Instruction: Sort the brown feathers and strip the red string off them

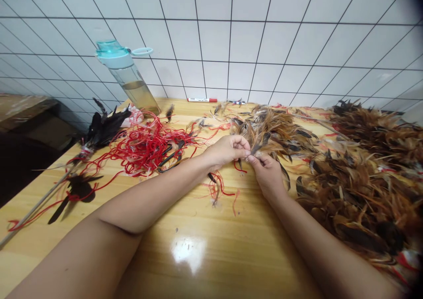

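Note:
Over the middle of the wooden table [205, 246], my left hand [228, 151] and my right hand [269, 173] meet fingertip to fingertip. Both are closed in a pinch on the quill ends of a small feather [259, 144], brown and dark grey. Just behind them lies a loose pile of brown feathers [284, 129]. To the left of my left hand spreads a tangle of red string [145, 145], with dark-handled scissors [170, 154] partly buried in it. Short red string scraps [220, 184] lie below my hands.
A water bottle [132, 79] stands at the back left. Left of the string, black feathers [105, 127] are bound to a thin stick [39, 211]. Large brown feather bundles [360, 202] cover the right side. A red marker [202, 100] lies by the tiled wall [214, 39].

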Motion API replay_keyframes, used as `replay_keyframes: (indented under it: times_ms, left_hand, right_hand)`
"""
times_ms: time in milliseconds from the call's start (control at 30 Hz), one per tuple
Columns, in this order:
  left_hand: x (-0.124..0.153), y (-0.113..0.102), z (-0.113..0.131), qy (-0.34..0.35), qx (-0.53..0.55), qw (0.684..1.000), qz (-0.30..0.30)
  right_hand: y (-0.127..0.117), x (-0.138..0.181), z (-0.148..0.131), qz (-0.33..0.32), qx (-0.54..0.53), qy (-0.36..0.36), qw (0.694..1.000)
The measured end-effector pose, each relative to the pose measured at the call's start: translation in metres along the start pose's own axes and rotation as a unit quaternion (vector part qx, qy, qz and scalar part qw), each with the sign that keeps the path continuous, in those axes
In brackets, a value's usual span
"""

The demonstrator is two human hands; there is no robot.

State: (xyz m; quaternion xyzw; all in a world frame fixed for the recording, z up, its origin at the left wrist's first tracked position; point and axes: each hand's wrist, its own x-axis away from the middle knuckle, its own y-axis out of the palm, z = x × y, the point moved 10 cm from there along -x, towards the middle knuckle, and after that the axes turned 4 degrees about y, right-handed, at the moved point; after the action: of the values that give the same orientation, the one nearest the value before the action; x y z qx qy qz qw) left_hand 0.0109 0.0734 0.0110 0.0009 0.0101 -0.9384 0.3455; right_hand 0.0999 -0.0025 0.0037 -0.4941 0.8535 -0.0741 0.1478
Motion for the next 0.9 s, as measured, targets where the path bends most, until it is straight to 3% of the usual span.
replay_keyframes:
  times_ms: [167, 400, 600, 767, 900]
  left_hand:
    - [0.001, 0.004, 0.011, 0.038, -0.14, 0.989, -0.04]
    - [0.007, 0.008, 0.022, 0.096, -0.275, 0.956, -0.028]
    - [0.004, 0.011, 0.002, 0.002, -0.094, 0.995, -0.039]
    - [0.004, 0.012, -0.008, -0.08, 0.001, 0.995, -0.056]
    - [0.006, 0.016, -0.009, -0.094, 0.057, 0.991, -0.071]
  right_hand:
    - [-0.003, 0.0, -0.004, 0.015, 0.087, -0.019, 0.996]
    - [-0.006, 0.001, -0.009, 0.027, 0.143, -0.054, 0.988]
    - [-0.004, 0.004, -0.014, 0.024, 0.135, -0.071, 0.988]
    - [-0.004, 0.004, -0.013, 0.021, 0.142, -0.064, 0.988]
    - [-0.001, 0.003, -0.013, 0.01, 0.147, -0.067, 0.987]
